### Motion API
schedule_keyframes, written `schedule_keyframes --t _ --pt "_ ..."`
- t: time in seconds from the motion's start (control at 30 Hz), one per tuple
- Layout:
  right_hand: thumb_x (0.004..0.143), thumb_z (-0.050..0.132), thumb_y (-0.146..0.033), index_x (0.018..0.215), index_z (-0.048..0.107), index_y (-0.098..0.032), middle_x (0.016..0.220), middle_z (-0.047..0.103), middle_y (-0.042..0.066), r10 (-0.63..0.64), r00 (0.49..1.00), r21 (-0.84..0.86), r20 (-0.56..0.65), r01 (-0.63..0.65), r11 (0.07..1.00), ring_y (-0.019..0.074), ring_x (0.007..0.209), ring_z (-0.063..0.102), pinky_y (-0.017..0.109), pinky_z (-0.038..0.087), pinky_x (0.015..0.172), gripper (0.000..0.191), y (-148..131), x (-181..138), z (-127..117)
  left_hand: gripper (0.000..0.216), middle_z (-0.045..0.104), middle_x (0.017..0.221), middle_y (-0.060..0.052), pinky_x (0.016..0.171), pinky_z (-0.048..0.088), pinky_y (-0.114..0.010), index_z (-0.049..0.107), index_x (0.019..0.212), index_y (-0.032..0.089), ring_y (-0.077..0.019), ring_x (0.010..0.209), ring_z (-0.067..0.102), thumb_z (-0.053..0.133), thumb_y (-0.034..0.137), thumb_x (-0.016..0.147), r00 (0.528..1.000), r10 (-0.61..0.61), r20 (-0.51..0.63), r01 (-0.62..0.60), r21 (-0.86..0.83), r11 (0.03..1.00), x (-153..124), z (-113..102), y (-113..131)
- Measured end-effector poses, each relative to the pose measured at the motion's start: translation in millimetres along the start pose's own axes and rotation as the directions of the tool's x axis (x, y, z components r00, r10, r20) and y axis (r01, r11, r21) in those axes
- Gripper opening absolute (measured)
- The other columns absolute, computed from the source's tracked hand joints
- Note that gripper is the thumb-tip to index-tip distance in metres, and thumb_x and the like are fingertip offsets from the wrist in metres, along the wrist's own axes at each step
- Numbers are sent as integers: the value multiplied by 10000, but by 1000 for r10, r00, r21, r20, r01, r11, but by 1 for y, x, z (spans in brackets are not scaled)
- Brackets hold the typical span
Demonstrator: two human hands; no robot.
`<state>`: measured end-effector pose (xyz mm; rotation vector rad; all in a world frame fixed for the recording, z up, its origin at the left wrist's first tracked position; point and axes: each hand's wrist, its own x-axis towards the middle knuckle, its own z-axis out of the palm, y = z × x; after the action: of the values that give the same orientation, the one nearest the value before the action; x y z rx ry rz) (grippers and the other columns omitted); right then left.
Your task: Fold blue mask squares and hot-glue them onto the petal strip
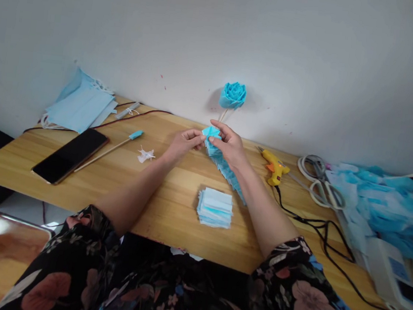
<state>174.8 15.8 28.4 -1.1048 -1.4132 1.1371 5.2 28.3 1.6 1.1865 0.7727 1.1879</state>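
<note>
A small piece of folded light-blue mask fabric [209,132] is held up between both hands above the middle of the table. My left hand [185,143] pinches its left edge between thumb and fingers. On the other side, the thumb of my right hand [231,147] presses on the piece, with the fingers behind it. Beneath my right hand and forearm runs a row of overlapping folded blue pieces [223,167], partly hidden. Nearer to me lies a stack of cut fabric squares [215,208]. A blue fabric rose [233,95] on a thin stick leans at the wall.
Left: face masks [81,106], a black phone [70,155], a blue-tipped wooden stick [104,154] and a white scrap [146,155]. Right: a yellow glue gun [274,166] with a black cord [307,220], scissors [327,193], a blue fabric heap [398,202] and a white bottle [389,270].
</note>
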Motion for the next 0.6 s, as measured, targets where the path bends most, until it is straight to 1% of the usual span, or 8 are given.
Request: schedule_keyframes --t 0.07,0.13,0.27,0.33,0.47,0.6 --pt "676 789 -396 1302 648 -219 824 675 -18 0 1000 18 9 -1 1000 134 693 569 275 481 664 666 1 0 -1 423 641 629 33 627 445 -225 648 714 166 -76 585 542 867 514 616 1000 9 -19 -9 -11 1000 0 1 0" --pt "701 781 -411 1252 680 -227 798 670 -21 15 1000 33 4 -16 999 132 684 567 276 488 666 590 0 0 -3 395 635 619 36 631 451 -227 638 703 167 -76 584 542 857 489 638 999 18 -34 -19 -9 1000 0 1 1" --pt "757 740 -430 1184 714 -246 768 653 -18 53 997 56 -54 -50 997 137 687 565 285 497 673 466 -4 0 -7 341 641 624 33 636 455 -231 631 706 172 -79 585 547 832 447 682 998 15 -59 -15 4 1000 -1 0 2" --pt "747 757 -413 1164 722 -243 760 636 -23 46 998 82 -52 -42 996 127 679 550 274 486 662 451 -4 0 -7 330 638 624 32 635 455 -233 628 707 172 -80 584 546 826 434 690 998 15 -65 -15 6 1000 -1 0 1" --pt "715 798 -371 1162 723 -227 731 592 -40 -8 1000 88 5 8 996 105 647 510 246 441 612 476 0 1 -3 330 626 623 32 641 452 -236 619 718 170 -82 591 548 811 438 721 998 37 -46 -36 26 999 0 -1 -2" --pt "726 770 -364 1215 697 -204 679 528 -59 -42 999 44 -17 43 998 95 596 463 241 394 565 519 8 5 -2 373 622 621 32 640 443 -227 617 706 166 -78 598 538 825 476 700 998 55 -21 -55 14 998 0 0 -4"
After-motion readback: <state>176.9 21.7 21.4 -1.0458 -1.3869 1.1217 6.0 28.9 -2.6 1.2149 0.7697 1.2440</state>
